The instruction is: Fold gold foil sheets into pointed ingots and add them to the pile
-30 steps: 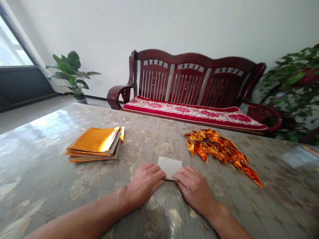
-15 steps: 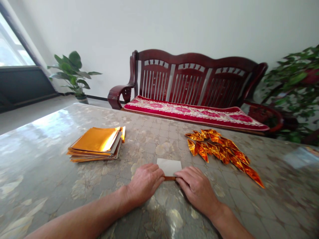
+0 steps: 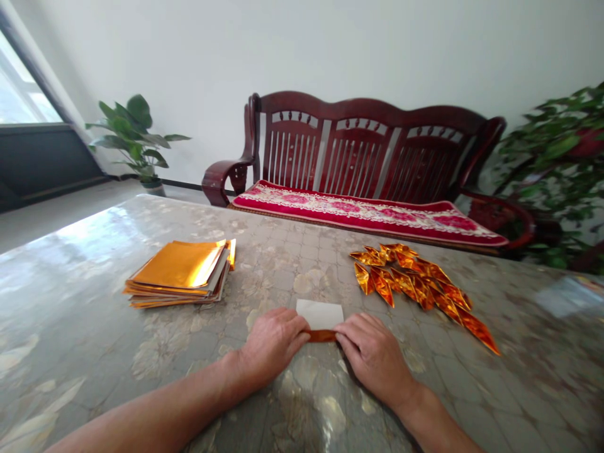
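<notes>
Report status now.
Left hand, right hand on folded edge of white-backed gold foil sheet. Flat gold foil stack left, folded gold foil pieces right, apart from hands.

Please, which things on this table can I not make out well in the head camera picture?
In the head view:
Ends of the gold foil strip: hidden under the left hand and right hand.
Gold foil stack: sheets too thin to count.
Flat item on the tabletop: blurred.

**Q:** What's going on under those hands?

**A:** Left hand [image 3: 272, 343] and right hand [image 3: 372, 358] are on a foil sheet [image 3: 319, 314], white side up, gold fold nearest. Gold foil stack [image 3: 178, 274] at 10 o'clock, folded foil pieces [image 3: 415, 283] at 2 o'clock, all on a glossy tabletop [image 3: 283, 277].
</notes>
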Available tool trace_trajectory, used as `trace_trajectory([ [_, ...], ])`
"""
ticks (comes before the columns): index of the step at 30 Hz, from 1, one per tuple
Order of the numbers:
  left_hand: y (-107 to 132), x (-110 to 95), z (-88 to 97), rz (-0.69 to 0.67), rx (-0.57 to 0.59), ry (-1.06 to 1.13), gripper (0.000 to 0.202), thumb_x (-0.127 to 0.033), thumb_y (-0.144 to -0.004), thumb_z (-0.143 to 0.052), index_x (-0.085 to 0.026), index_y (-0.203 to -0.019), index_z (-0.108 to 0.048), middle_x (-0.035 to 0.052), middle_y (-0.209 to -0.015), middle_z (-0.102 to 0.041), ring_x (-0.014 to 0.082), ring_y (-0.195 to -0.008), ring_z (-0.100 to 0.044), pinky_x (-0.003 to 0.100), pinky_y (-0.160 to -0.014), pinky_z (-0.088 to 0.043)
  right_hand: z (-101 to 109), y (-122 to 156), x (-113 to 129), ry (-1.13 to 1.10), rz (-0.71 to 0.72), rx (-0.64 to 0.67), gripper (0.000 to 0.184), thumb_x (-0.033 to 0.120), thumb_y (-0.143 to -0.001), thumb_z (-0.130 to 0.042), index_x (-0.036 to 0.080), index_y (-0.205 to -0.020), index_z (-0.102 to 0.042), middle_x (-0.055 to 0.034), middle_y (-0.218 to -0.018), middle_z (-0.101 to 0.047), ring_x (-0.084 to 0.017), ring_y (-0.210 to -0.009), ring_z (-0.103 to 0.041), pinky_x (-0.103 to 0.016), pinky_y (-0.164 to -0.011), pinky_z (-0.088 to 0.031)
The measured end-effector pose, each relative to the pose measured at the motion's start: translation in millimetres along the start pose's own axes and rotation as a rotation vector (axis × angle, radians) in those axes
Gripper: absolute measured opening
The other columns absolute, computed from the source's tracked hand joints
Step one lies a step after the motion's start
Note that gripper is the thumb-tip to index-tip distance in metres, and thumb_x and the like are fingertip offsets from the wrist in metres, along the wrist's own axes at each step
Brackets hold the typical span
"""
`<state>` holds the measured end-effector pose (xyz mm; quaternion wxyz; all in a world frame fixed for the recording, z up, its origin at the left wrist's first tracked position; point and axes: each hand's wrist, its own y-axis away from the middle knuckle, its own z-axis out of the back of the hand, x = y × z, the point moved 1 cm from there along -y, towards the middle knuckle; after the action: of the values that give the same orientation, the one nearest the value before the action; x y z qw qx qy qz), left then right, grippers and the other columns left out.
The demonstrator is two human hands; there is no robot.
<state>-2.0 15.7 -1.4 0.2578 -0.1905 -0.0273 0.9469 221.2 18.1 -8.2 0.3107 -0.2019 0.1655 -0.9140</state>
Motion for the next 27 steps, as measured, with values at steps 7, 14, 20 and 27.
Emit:
trace_trajectory([
  [7, -3.2, -2.7, 4.7, 0.083, 0.044, 0.03, 0.015, -0.03, -0.096, -0.054, -0.024, -0.098, -0.067, 0.0014, -0.09, -0.072, 0.0193, -0.087, -0.067, 0.026, -0.076, -0.047, -0.3, -3.5, 2.6, 0.056, -0.031, 0.01, 0.015, 0.017, -0.094, -0.054, 0.022, -0.09, -0.068, -0.0033, -0.079, -0.061, -0.02, -0.079, -0.054, -0.033, -0.072, -0.039],
  [14, -4.3, -2.1, 8.2, 0.138, 0.043, 0.043, 0.013, -0.033, -0.093, -0.059, -0.025, -0.098, -0.067, 0.0009, -0.09, -0.073, 0.0194, -0.087, -0.069, 0.024, -0.073, -0.047, -2.5, -3.5, 4.0, 0.08, -0.057, 0.017, 0.013, 0.016, -0.093, -0.055, 0.022, -0.087, -0.065, -0.0029, -0.082, -0.061, -0.021, -0.081, -0.055, -0.033, -0.072, -0.04],
  [20, -4.1, -0.5, 7.9, 0.148, 0.032, 0.032, 0.013, -0.036, -0.091, -0.061, -0.026, -0.097, -0.067, 0.0001, -0.086, -0.073, 0.019, -0.082, -0.069, 0.023, -0.07, -0.046, -3.2, -3.2, 3.8, 0.094, -0.06, 0.023, 0.011, 0.018, -0.093, -0.057, 0.023, -0.089, -0.065, -0.0022, -0.084, -0.062, -0.02, -0.082, -0.056, -0.032, -0.073, -0.041],
  [27, -2.4, 4.5, 0.4, 0.126, -0.02, 0.051, 0.015, -0.037, -0.091, -0.061, -0.026, -0.099, -0.067, -0.0006, -0.085, -0.072, 0.018, -0.082, -0.068, 0.023, -0.07, -0.045, -3.6, -2.7, 3.8, 0.097, -0.046, 0.017, 0.011, 0.018, -0.093, -0.056, 0.023, -0.09, -0.064, -0.0026, -0.085, -0.062, -0.021, -0.082, -0.055, -0.033, -0.073, -0.041],
])
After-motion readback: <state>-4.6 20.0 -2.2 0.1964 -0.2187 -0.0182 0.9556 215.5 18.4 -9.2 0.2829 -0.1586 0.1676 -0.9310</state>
